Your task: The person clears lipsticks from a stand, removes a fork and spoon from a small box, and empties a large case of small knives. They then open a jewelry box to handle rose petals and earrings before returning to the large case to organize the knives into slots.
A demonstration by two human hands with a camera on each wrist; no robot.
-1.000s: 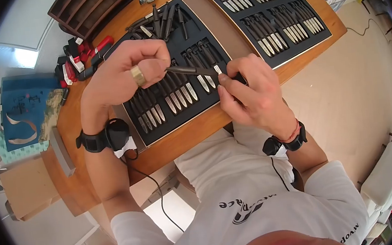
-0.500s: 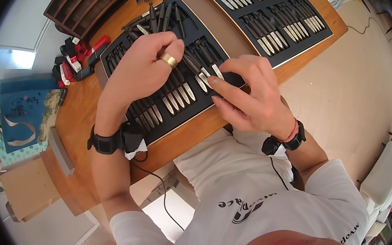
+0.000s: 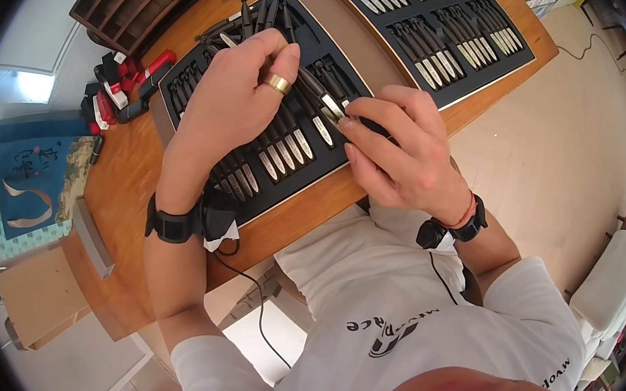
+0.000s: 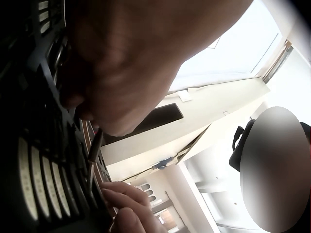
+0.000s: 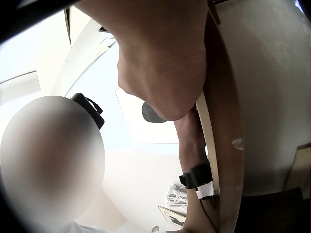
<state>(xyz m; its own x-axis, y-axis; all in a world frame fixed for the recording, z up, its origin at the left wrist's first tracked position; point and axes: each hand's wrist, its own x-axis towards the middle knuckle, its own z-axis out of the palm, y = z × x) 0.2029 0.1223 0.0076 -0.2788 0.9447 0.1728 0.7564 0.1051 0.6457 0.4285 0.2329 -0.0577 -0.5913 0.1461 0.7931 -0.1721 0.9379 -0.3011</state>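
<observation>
My left hand (image 3: 239, 89), a gold ring on one finger, has its fingers curled round the handle of a slim dark-handled tool (image 3: 331, 105) with a flat silvery blade. The tool slants down toward my right hand (image 3: 402, 142), whose bent fingertips close in at the blade's end. In the left wrist view the dark handle (image 4: 96, 148) comes out below the left hand (image 4: 126, 73), and the fingers of the right hand (image 4: 129, 199) lie right beside the blade. Beneath both hands, a dark tray (image 3: 290, 195) bears rows of similar tools (image 3: 286, 153).
A second tray (image 3: 468, 85) of such tools lies at the back right of the wooden table (image 3: 133, 201). Loose tools (image 3: 258, 20) are heaped at the first tray's far end. A brown wooden rack (image 3: 134, 20) and red and black items (image 3: 121, 86) stand at the back left.
My left hand has moved right and slightly away from me, swinging the tool from nearly level to a steep slant. My right fingertips parted from it and came back to its blade.
</observation>
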